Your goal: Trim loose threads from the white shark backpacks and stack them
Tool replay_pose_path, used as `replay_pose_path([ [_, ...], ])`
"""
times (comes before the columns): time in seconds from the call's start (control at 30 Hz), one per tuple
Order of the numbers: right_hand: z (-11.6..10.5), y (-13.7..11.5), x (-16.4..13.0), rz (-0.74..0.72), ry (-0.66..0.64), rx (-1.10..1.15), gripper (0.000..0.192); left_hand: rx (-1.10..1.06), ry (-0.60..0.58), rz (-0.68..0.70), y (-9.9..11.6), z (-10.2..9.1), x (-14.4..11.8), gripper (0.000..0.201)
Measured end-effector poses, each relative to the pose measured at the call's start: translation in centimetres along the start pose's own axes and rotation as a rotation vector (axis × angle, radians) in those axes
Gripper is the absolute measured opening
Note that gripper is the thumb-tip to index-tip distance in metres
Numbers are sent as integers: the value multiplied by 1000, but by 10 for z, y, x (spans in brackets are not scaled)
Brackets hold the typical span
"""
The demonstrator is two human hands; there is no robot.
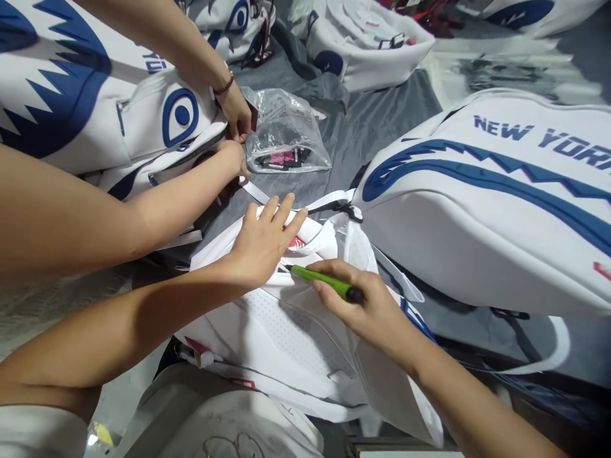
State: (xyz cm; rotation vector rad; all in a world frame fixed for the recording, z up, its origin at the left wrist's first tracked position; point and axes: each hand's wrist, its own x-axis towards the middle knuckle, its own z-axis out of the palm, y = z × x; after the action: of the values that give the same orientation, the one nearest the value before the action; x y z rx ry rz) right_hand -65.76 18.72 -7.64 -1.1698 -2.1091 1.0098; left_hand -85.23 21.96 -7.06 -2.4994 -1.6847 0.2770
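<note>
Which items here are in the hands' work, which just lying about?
In hand: white backpack pressed flat by left hand; green pen gripped in right hand.
Lying about: clear plastic bag; New York bag; co-worker's bag.

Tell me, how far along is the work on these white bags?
Finished-looking: white and blue bags lie around the table. In hand: the left hand presses flat on a white backpack while the right hand holds a green pen against it. A co-worker's hands handle another bag; whatever remains isn't visible.
</note>
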Motion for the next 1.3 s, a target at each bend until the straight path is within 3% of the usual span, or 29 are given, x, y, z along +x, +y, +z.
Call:
replay_pose_path([
  [0.17,-7,3,32,5,-268,-80,20,-18,-13,7,-2,-2,-1,72],
  [0.4,-5,0,33,-158,-337,-333,23,19,-63,-2,-2,1,1,69],
  [0.7,-2,-32,41,-146,-522,-510,18,-27,18,24,-5,5,-10,80],
  [0.9,1,-38,46,-110,-539,-798,16,-19,-6,9,-6,11,0,89],
  [1.3,13,-38,37,-47,-468,-817,19,-3,-9,-4,-3,11,-3,89],
])
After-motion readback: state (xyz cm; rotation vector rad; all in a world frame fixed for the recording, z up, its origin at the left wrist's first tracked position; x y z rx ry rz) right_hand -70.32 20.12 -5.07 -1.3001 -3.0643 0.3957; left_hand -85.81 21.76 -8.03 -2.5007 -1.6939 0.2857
